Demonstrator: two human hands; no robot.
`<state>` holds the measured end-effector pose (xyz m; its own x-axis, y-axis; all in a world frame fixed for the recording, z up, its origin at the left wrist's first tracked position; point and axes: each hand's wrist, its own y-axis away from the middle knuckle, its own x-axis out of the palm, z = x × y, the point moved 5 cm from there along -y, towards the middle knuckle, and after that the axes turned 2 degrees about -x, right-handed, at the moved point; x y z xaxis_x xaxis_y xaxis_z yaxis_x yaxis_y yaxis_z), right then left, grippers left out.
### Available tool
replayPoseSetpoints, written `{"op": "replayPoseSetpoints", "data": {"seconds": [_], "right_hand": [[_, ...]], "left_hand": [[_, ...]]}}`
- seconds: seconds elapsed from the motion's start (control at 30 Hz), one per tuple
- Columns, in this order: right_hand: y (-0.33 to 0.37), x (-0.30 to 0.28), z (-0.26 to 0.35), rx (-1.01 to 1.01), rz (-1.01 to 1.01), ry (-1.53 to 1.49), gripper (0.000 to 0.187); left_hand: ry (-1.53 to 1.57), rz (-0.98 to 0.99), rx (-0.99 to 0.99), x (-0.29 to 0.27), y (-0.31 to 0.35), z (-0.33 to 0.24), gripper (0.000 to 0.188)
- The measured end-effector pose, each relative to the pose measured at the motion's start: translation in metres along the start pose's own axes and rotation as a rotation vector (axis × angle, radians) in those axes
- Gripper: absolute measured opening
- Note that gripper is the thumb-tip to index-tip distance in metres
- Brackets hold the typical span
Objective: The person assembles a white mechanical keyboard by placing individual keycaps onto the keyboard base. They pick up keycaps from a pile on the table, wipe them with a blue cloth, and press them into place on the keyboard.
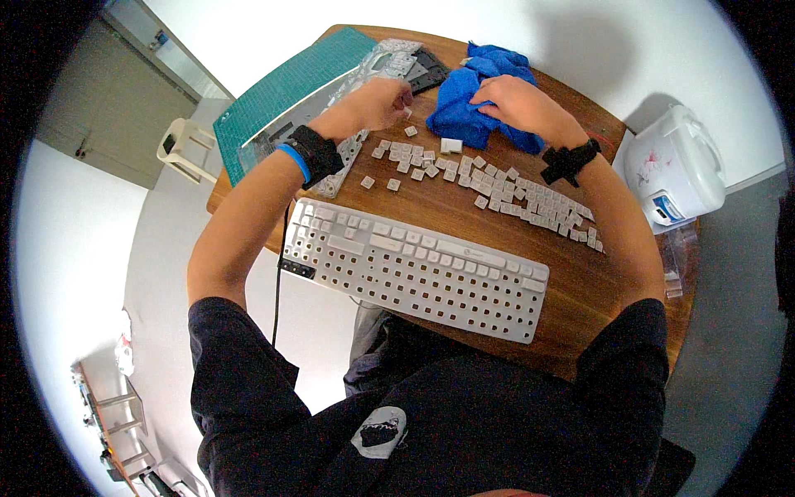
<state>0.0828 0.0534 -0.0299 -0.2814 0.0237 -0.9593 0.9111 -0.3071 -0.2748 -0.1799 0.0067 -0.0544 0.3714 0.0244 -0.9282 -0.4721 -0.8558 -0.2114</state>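
My left hand (385,103) is closed over the far middle of the table, with a small white keycap (407,113) at its fingertips. On the right, my right hand (522,104) has its fingers bent onto a crumpled blue cloth (460,115) and grips a fold of it. Loose white keycaps (497,189) lie in a rough band in front of the cloth, with a few apart to the left. Nearest to me is a white keyboard (414,269). Keycaps sit on its far rows and left part, while bare key holes show across much of the near side.
A green cutting mat (273,95) lies at the far left under flat keyboard parts (335,178). A white rice cooker (675,166) stands by the right edge, near clear plastic packaging (679,257). A black cable (279,290) hangs off the left edge near a stool (189,149).
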Motion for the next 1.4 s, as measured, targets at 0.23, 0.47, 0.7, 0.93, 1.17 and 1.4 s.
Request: {"op": "replayPoseSetpoints", "data": {"seconds": [0.23, 0.47, 0.7, 0.93, 1.17, 1.4], "right_hand": [[-0.005, 0.005, -0.008, 0.027, 0.077, -0.040, 0.021], [-0.006, -0.002, -0.009, -0.006, 0.064, -0.099, 0.021], [-0.011, 0.000, -0.005, 0.073, 0.120, -0.092, 0.021], [-0.010, -0.014, -0.003, 0.190, -0.040, 0.030, 0.021], [-0.029, -0.050, 0.045, -0.001, -0.318, -0.016, 0.023], [-0.023, -0.049, 0.044, -0.058, -0.360, -0.102, 0.027]], "left_hand": [[-0.009, 0.105, 0.018, 0.006, -0.003, -0.003, 0.024], [0.059, 0.122, 0.161, -0.007, -0.001, -0.015, 0.018], [-0.135, 0.204, 0.293, 0.012, -0.001, -0.028, 0.021], [0.323, -0.039, -0.016, -0.006, -0.017, -0.037, 0.014], [0.726, -0.078, -0.230, -0.004, -0.032, -0.037, 0.026], [0.846, -0.049, -0.369, -0.013, -0.022, -0.043, 0.037]]}}
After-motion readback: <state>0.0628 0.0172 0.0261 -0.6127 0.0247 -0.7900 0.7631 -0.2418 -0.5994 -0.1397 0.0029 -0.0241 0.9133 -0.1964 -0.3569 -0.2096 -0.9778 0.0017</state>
